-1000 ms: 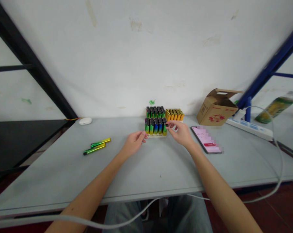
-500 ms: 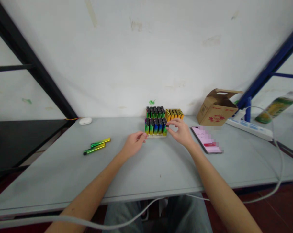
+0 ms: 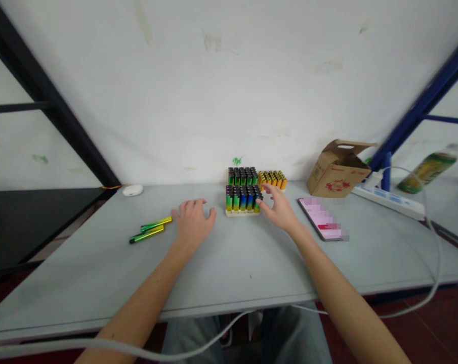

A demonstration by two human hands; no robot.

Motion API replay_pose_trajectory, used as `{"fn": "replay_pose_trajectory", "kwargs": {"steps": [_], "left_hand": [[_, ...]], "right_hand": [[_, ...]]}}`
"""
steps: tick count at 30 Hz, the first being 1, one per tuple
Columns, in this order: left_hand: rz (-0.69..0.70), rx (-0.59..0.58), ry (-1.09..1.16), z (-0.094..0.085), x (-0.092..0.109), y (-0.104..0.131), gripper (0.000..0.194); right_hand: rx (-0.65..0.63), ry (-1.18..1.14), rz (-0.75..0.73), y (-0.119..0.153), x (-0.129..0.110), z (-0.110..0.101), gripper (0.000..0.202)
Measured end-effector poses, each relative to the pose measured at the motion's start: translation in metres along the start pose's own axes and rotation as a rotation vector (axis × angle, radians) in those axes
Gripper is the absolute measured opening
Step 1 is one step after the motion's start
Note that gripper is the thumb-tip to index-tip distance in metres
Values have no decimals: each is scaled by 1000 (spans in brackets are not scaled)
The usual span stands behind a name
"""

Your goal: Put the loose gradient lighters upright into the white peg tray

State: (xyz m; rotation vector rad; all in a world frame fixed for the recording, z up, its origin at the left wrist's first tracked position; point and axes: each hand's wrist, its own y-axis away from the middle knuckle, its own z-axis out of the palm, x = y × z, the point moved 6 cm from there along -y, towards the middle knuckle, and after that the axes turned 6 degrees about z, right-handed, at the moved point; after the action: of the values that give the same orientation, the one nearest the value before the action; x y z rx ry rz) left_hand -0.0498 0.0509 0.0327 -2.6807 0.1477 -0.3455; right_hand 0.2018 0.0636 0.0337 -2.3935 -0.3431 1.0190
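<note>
A white rack [image 3: 242, 214] in the middle of the table holds upright rows of slim, shiny tubes [image 3: 244, 201], green-yellow and blue with black tops. My right hand [image 3: 281, 210] is at the rack's right side, thumb and index finger apart beside the corner tube; whether they touch it I cannot tell. My left hand [image 3: 193, 222] hovers over the table left of the rack, fingers spread, holding nothing. Just beyond its fingertips, two green-and-yellow tubes [image 3: 148, 233] lie side by side on the table.
Behind the rack stand a second block of black-topped green tubes [image 3: 243, 176] and a block of orange ones [image 3: 273, 180]. To the right are a phone [image 3: 322, 220], an open cardboard box [image 3: 337, 172] and a power strip [image 3: 391, 201]. A white case [image 3: 132, 190] lies back left.
My left hand has left the rack's left side and moved left towards the loose tubes, its fingers opening. My right hand stays at the rack's right side, its fingers now farther apart.
</note>
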Motion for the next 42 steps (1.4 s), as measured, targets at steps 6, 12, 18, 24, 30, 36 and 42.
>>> {"fn": "replay_pose_trajectory", "kwargs": {"steps": [6,12,18,24,30,36,42], "left_hand": [[-108,-150,-131,7,-22,-1,46],[-71,-172,-83,14,-29,-7,48],[202,-99,233,23,-1,-9,32],[282,-59,355,21,10,-7,24],[181,33,143,18,-5,-8,29],[94,-111,-7,29,-18,-9,41],[42,-189,10,24,-12,-8,27]], "right_hand": [[-10,-83,36,0,0,1,51],[-55,-57,42,1,3,8,53],[-103,-13,79,5,9,17,59],[-245,-13,49,6,7,25,54],[-317,133,-16,8,11,31,49],[-326,268,14,11,19,36,38],[-423,348,75,13,15,36,41]]}}
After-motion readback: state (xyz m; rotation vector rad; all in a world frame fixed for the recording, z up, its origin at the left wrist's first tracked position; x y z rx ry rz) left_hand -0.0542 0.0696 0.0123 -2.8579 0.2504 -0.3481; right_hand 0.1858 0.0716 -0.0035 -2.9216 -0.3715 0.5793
